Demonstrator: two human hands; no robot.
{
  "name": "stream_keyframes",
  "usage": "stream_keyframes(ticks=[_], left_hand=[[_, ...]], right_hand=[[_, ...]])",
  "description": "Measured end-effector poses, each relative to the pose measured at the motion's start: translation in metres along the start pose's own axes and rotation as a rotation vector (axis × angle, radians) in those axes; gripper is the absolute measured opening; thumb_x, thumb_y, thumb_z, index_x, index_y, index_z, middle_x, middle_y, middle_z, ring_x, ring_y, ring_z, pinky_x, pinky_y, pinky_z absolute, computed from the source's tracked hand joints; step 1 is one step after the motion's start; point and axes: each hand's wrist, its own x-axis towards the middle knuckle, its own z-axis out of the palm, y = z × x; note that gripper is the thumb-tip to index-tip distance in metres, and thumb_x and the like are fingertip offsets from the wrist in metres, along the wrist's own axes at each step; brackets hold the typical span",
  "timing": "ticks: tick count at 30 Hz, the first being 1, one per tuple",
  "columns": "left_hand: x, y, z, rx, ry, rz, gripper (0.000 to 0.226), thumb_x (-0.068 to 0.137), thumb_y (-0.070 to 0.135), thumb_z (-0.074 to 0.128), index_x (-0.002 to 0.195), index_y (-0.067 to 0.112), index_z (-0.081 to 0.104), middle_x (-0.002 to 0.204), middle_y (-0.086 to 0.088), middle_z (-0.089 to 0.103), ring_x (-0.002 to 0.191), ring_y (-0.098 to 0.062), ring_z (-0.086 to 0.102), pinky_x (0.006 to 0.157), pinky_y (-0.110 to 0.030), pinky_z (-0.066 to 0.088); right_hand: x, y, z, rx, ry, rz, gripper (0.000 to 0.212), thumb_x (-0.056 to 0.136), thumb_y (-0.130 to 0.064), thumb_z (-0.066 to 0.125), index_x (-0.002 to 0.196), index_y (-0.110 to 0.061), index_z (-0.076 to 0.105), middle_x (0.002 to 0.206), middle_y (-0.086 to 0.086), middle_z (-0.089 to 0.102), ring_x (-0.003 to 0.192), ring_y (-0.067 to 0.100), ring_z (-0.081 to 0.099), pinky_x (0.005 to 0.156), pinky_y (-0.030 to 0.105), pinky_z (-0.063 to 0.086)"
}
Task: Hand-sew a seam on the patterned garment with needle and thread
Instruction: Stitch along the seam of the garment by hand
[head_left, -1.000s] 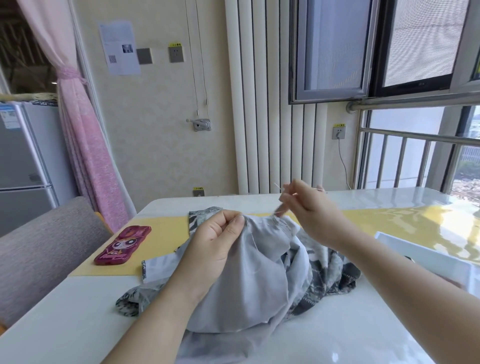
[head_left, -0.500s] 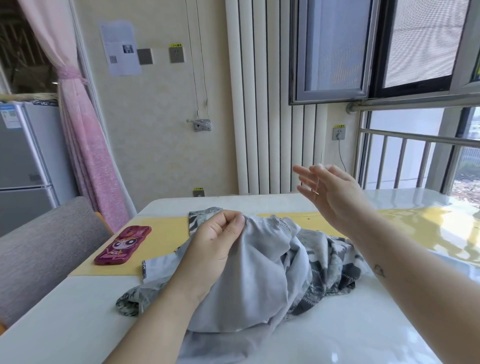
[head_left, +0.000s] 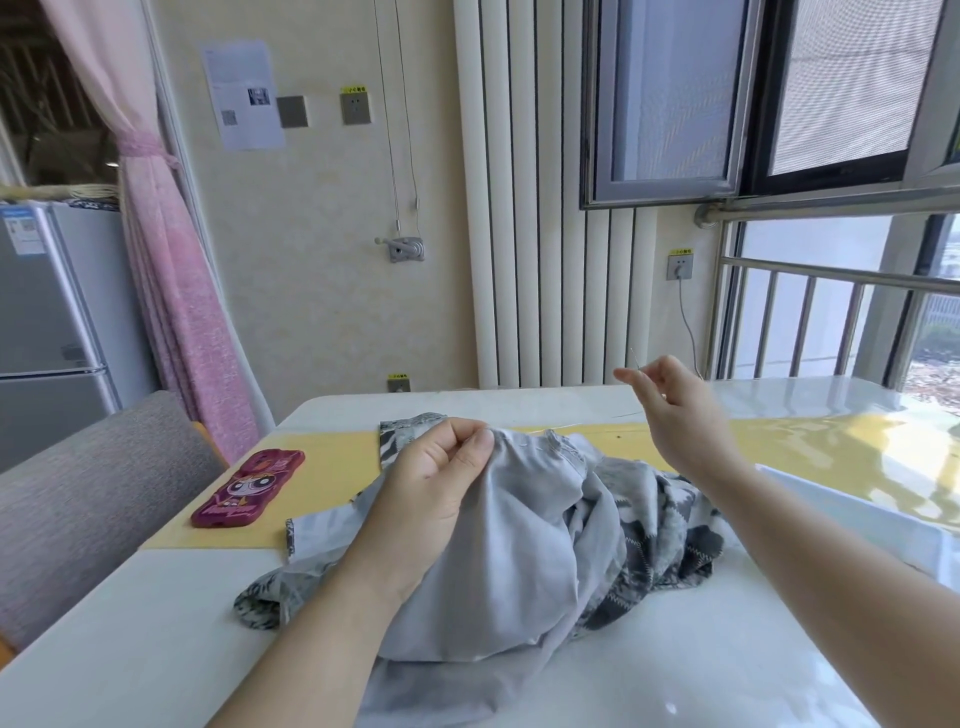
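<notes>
The patterned garment (head_left: 524, 545) lies bunched on the white table (head_left: 156, 623), its pale grey inside turned up and its grey zigzag print showing at the right. My left hand (head_left: 441, 488) pinches a raised fold of the cloth at its top edge. My right hand (head_left: 675, 410) is lifted above and to the right of the fold, pinching a thin needle (head_left: 635, 358) that points up. The thread is too fine to make out clearly.
A pink cartoon phone case (head_left: 249, 488) lies on a yellow mat (head_left: 332, 467) at the left. A grey chair (head_left: 88, 493) stands beside the table's left edge. A white flat object (head_left: 852, 514) lies at the right under my forearm. Wall and radiator stand behind.
My right hand rose from the fold, drawing the needle up and to the right, then dropped slightly and closed its fingers. My left hand kept its grip on the cloth.
</notes>
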Motion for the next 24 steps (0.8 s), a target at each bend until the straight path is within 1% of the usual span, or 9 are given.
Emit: stream_keyframes(ticks=[2,5,6,8,11,14,17,20,24], left_hand=[[0.000,0.000,0.000,-0.001,0.001,0.004,0.014,0.082,0.036,0.060,0.080,0.027,0.069,0.089,-0.009,0.059,0.088,-0.021,0.050,0.088,-0.037,0.039],[0.001,0.000,-0.001,0.006,0.004,0.005,0.011,0.084,0.035,0.064,0.081,0.027,0.070,0.088,-0.007,0.060,0.088,-0.020,0.052,0.088,-0.037,0.040],[0.001,0.000,-0.001,0.001,0.006,0.007,0.009,0.085,0.034,0.067,0.080,0.026,0.070,0.088,-0.006,0.061,0.088,-0.019,0.053,0.088,-0.037,0.040],[0.002,0.001,0.000,-0.002,0.021,0.010,0.011,0.083,0.034,0.063,0.079,0.026,0.070,0.087,-0.005,0.063,0.087,-0.018,0.054,0.088,-0.036,0.041],[0.002,0.001,0.002,0.007,0.042,0.015,0.017,0.081,0.035,0.059,0.083,0.020,0.068,0.089,-0.005,0.065,0.088,-0.017,0.056,0.090,-0.037,0.043],[0.002,0.002,0.003,0.013,0.035,0.015,0.013,0.085,0.033,0.065,0.082,0.021,0.068,0.090,-0.007,0.067,0.089,-0.018,0.058,0.091,-0.038,0.044],[0.001,0.003,0.002,0.068,0.037,0.027,0.014,0.084,0.036,0.066,0.078,0.024,0.069,0.083,-0.003,0.063,0.083,-0.016,0.054,0.083,-0.033,0.042],[0.000,0.005,-0.001,0.229,-0.032,0.047,0.020,0.081,0.037,0.060,0.078,0.019,0.067,0.073,-0.002,0.055,0.072,-0.012,0.048,0.072,-0.024,0.039],[-0.002,0.008,-0.002,0.392,-0.121,0.041,0.011,0.088,0.020,0.063,0.077,0.019,0.066,0.056,0.018,0.054,0.056,0.002,0.047,0.060,-0.011,0.036]], right_hand=[[-0.001,-0.003,0.000,-0.002,0.003,0.007,0.025,0.096,-0.028,0.051,0.096,-0.004,0.060,0.069,-0.010,0.051,0.055,0.000,0.041,0.050,0.015,0.030],[-0.011,-0.021,-0.002,0.134,-0.113,-0.001,0.023,0.090,-0.031,0.061,0.091,-0.008,0.067,0.067,-0.012,0.059,0.054,-0.005,0.049,0.054,0.011,0.035],[-0.016,-0.032,-0.003,0.235,-0.214,0.006,0.022,0.086,-0.031,0.065,0.088,-0.010,0.068,0.071,-0.011,0.065,0.061,-0.006,0.055,0.061,0.011,0.041],[-0.028,-0.049,-0.004,0.417,-0.426,0.017,0.022,0.077,-0.031,0.071,0.082,-0.009,0.067,0.088,-0.003,0.074,0.088,0.003,0.067,0.082,0.018,0.050],[-0.042,-0.066,-0.005,0.483,-0.607,-0.007,0.026,0.065,-0.025,0.072,0.075,-0.004,0.063,0.094,0.008,0.074,0.101,0.011,0.067,0.090,0.022,0.051],[-0.049,-0.076,-0.006,0.415,-0.651,-0.044,0.024,0.064,-0.024,0.076,0.074,-0.004,0.065,0.088,0.000,0.075,0.096,0.014,0.069,0.087,0.024,0.053],[-0.046,-0.076,-0.008,0.221,-0.546,-0.140,0.011,0.073,-0.016,0.078,0.070,-0.013,0.068,0.080,0.003,0.074,0.082,0.019,0.071,0.085,0.037,0.055],[-0.039,-0.073,-0.017,0.166,-0.532,-0.159,0.009,0.075,-0.012,0.077,0.072,-0.009,0.069,0.077,0.004,0.074,0.078,0.020,0.071,0.085,0.042,0.055],[-0.034,-0.069,-0.032,0.045,-0.666,-0.120,0.010,0.073,-0.017,0.079,0.070,-0.014,0.070,0.076,0.001,0.074,0.075,0.017,0.069,0.083,0.040,0.053]])
